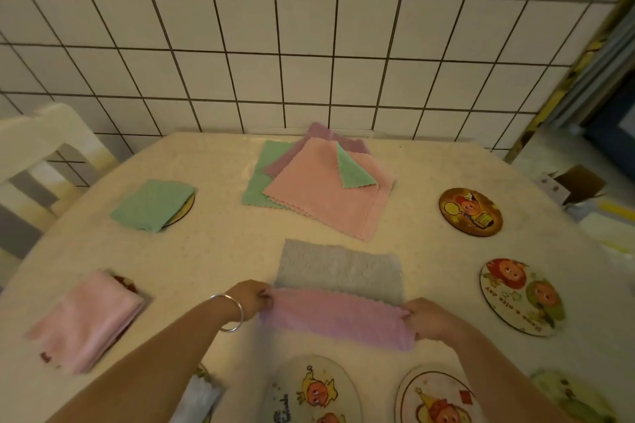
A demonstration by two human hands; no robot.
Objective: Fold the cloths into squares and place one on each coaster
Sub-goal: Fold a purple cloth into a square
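1. Two coasters are already covered: a folded green cloth (153, 204) sits on one at the left of the frame, and a folded pink cloth (87, 319) sits on another at the lower left, each coaster peeking out from under its cloth.
2. A lilac cloth (338, 316) is being folded at lower centre. The left hand (251, 299) pinches its left end and the right hand (427, 318) pinches its right end, both grips closed on the fabric. The near half is lifted over the grey far half, so I judge the first fold is under way, not a square yet.
3. A stack (316, 185) of unfolded cloths waits at upper centre of the table (223, 251).
4. At least four coasters are bare: a dark coaster (470, 212) at right, a pale coaster (520, 297) below it, and two more at the bottom edge. Most of the job remains.
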